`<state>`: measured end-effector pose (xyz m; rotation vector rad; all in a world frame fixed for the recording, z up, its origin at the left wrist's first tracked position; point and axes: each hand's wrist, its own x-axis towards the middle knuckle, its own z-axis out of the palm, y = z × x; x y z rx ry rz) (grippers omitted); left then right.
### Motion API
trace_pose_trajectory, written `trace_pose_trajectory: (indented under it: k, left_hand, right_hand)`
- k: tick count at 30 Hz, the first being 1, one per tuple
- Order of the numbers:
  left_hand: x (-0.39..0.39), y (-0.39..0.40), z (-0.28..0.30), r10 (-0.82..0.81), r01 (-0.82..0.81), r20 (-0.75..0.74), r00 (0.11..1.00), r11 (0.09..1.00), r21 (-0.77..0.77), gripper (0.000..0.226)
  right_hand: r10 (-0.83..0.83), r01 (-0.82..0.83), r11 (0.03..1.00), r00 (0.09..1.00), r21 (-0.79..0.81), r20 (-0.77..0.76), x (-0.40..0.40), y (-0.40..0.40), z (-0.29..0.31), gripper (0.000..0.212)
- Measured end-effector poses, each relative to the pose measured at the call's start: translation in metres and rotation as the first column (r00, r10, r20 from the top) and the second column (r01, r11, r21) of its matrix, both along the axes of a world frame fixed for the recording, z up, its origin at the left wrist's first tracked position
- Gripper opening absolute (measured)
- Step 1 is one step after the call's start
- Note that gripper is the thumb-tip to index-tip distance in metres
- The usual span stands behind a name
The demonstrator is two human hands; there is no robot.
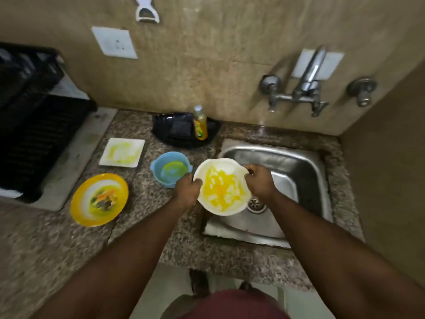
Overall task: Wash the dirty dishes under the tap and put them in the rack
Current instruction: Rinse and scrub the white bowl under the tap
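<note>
Both hands, the left hand [188, 189] and the right hand [259, 180], are pinching the rim of the messy white bowl [222, 187] in the middle of the frame, half over the sink [296, 162], and it could be slipping and dropping because yellow goo is making it slick.

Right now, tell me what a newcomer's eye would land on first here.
First, the white bowl smeared bright yellow, held by left hand and right hand at the steel sink. Next, the orange plate with leftovers on the counter's left, then the black rack beyond it.
</note>
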<state>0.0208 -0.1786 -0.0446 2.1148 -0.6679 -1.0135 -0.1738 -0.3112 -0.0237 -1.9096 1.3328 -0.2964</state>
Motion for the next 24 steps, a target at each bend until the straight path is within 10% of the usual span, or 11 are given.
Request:
trace_pose_trajectory:
  k: [4, 24]
  left_hand:
    - [-0.011, -0.067, -0.01, 0.0, 0.003, -0.128, 0.992, 1.0, 0.025, 0.07]
    - [-0.119, -0.18, 0.034, 0.211, -0.245, -0.176, 0.961, 0.949, -0.198, 0.037]
  right_hand:
    - [-0.097, 0.097, 0.993, 0.995, -0.064, 0.004, -0.027, -0.041, 0.02, 0.027]
    - [-0.557, 0.554, 0.764, 0.825, -0.331, 0.094, -0.069, -0.209, 0.084, 0.05]
